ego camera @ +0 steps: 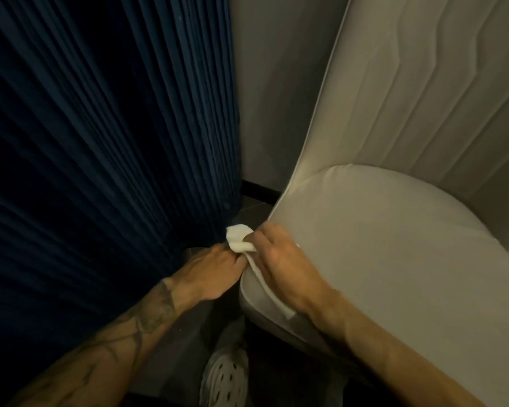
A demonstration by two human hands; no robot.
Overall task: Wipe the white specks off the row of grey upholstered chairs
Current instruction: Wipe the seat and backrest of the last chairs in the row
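A grey upholstered chair (pixel 394 245) fills the right half of the head view, its quilted backrest rising at the top right. A white cloth (pixel 239 237) lies over the seat's left front edge, one strip trailing down the side. My right hand (pixel 279 265) grips the cloth on the seat's edge. My left hand (pixel 215 271) sits just left of the chair and pinches the cloth's lower part with curled fingers. I see no white specks on the seat in this dim light.
A dark blue pleated curtain (pixel 106 160) hangs along the left, close to the chair. A grey wall (pixel 265 92) stands behind. Below the hands is dark floor with my light perforated shoe (pixel 225 374).
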